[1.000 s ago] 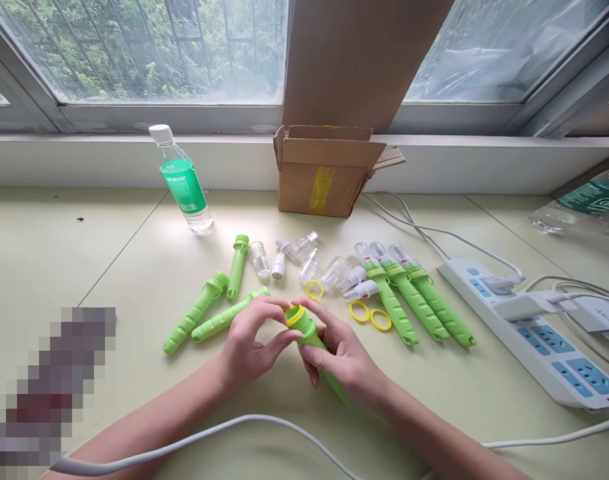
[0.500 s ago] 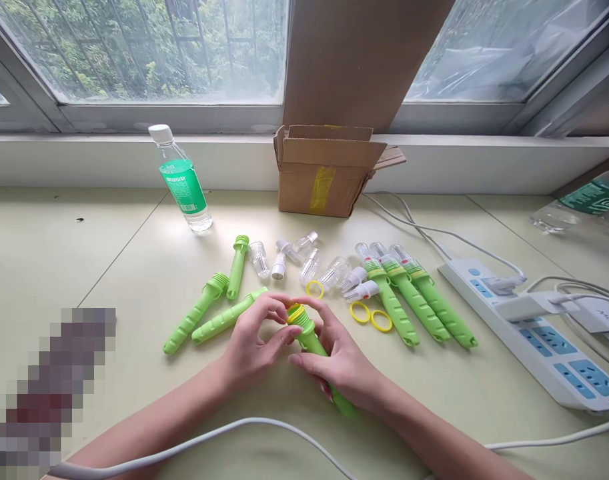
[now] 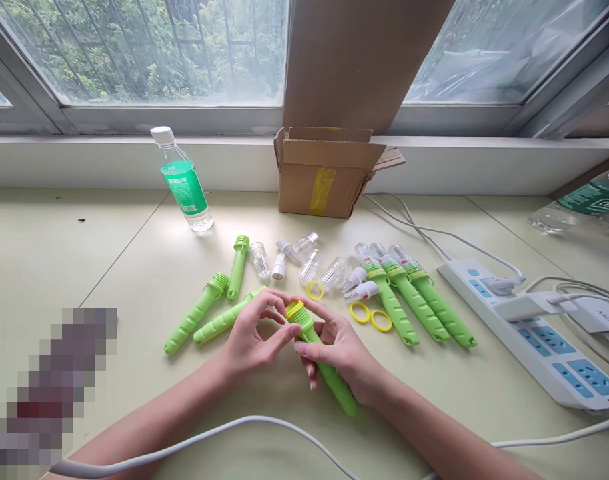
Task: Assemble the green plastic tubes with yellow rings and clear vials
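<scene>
Near the frame's centre, the right hand [image 3: 347,353] wraps a green handle [image 3: 340,390] while the left hand [image 3: 257,333] pinches its threaded mouth, where a yellow ring [image 3: 295,309] sits. Three capped handles [image 3: 417,303] at right look finished; three bare handles [image 3: 197,315] at left and loose clear caps [image 3: 309,266] remain. The open box's [image 3: 329,187] inside is hidden.

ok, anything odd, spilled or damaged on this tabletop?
No spill or breakage visible. A small dark speck sits on the tabletop left of the standing plastic bottle, too small to identify. A pixelated patch at lower left hides what's there. A white cable crosses the left forearm in view, where it could snag.
</scene>
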### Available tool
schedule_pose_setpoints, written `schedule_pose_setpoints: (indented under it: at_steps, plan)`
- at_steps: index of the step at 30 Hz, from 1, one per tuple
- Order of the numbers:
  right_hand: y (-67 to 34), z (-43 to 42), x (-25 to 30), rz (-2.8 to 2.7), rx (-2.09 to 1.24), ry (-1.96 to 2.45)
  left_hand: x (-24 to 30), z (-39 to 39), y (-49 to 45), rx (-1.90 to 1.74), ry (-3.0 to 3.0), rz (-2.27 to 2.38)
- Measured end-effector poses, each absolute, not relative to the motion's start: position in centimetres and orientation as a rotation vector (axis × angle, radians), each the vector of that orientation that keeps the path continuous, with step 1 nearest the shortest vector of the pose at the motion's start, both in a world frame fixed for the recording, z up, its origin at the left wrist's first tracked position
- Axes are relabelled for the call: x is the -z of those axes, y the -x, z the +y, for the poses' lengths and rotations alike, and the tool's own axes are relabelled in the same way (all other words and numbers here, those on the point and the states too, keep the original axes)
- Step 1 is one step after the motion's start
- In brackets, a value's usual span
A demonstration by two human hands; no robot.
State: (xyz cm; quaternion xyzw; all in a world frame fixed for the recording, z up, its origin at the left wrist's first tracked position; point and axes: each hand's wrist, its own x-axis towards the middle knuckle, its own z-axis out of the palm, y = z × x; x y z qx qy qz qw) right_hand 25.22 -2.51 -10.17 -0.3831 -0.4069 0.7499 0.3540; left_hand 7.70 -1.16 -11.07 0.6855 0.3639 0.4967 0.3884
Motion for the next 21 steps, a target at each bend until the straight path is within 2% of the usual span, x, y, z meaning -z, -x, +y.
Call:
schedule_pose_setpoints:
  at_steps: [10, 21]
  plan:
    - [-26.27, -1.96, 10.06, -0.893, -2.166, 0.872, 11.6, -1.07, -7.54, -1.253, -1.774, 0.905]
    - [-25.77, -1.72, 9.97, -1.223, -1.906, 0.881, 11.72, -1.42, -7.36, -1.316, -1.87, 0.957]
